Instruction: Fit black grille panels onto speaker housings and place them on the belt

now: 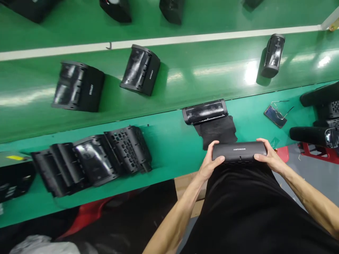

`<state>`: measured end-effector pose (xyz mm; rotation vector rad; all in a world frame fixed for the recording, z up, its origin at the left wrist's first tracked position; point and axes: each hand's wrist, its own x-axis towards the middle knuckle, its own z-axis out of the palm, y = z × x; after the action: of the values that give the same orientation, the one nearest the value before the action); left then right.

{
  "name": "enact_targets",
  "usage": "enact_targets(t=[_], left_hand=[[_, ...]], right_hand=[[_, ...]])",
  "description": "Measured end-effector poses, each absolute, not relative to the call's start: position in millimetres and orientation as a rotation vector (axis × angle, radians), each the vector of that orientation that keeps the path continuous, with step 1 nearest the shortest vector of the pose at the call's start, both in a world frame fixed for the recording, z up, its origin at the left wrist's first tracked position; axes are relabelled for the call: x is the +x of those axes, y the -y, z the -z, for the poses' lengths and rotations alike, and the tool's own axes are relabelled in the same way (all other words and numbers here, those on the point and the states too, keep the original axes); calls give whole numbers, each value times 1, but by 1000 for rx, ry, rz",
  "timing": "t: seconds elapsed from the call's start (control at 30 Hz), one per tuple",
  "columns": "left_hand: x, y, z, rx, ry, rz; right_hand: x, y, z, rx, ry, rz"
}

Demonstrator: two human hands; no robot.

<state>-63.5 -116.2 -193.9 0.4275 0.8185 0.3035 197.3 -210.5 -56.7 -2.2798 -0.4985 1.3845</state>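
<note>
I hold a black bar-shaped speaker (pixel 239 152) with small white lettering, lying sideways at the near edge of the green bench. My left hand (pixel 210 162) is closed round its left end. My right hand (pixel 267 155) is closed round its right end. Just beyond it a black cloth (pixel 215 130) lies on the bench, with a second black speaker part (pixel 205 111) with a glossy grille at the cloth's far edge.
A row of black perforated grille shells (pixel 92 158) lies on the bench at left. Several black speakers (pixel 140 70) stand on the green conveyor (pixel 185 63) beyond. A phone with glasses (pixel 275 115) lies at right, beside black parts (pixel 320 116).
</note>
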Motion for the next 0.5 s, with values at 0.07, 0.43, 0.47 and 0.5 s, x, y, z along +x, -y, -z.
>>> enact_targets(t=[0.07,0.43,0.47,0.5], left_hand=[[-64,110,196,453,-793,-269],[-28,96,213,307,-941,-85],[-28,94,213,313,-923,-104],[-29,92,213,321,-909,-132]], right_hand=[[202,208,59,-2277,407,-1455],[214,217,73,-2234,146,-1572],[215,218,73,-2226,143,-1586],[216,219,72,-2223,151,-1596]])
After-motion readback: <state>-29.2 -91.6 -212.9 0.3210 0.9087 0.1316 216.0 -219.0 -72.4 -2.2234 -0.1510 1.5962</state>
